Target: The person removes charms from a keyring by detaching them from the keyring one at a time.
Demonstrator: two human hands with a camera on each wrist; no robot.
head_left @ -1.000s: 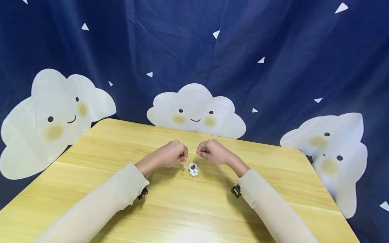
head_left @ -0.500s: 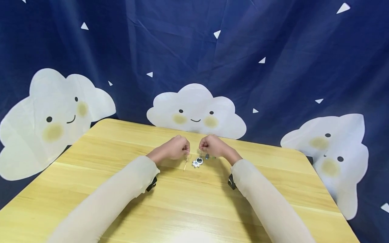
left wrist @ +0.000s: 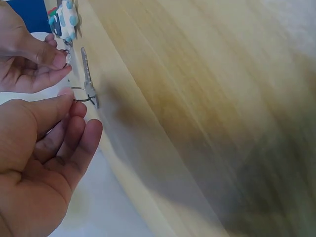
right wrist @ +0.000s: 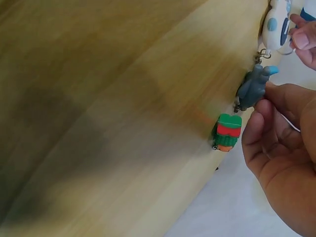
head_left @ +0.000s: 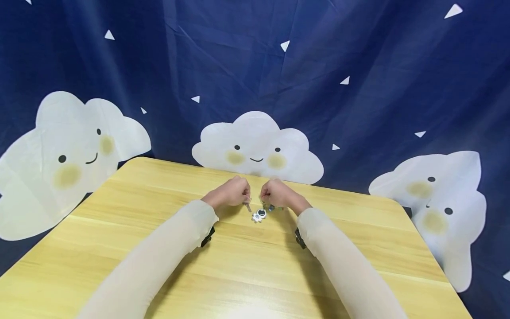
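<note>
My left hand [head_left: 233,191] pinches a thin metal key ring [left wrist: 80,100] between thumb and index finger. A silver key [left wrist: 87,74] hangs from that ring, low over the table. Just to the right, my right hand [head_left: 279,193] pinches the metal end of a charm keychain; its fingertips hide part of the hardware. A white astronaut charm [head_left: 259,215] lies at the table in front of the hands. Beside the right fingers are a grey charm with a blue tip [right wrist: 253,89] and a green-and-red charm [right wrist: 228,131]. A small gap separates the two hands.
Both hands work above a light wooden table [head_left: 247,261], near its far edge. Behind it hangs a dark blue curtain [head_left: 239,57] printed with white clouds and triangles. A black wrist strap [head_left: 208,237] shows under the left sleeve.
Both hands have moved away from the body toward the far edge, the left also rightward. The astronaut charm has turned over sideways, and the blue-grey and green charms have come into sight.
</note>
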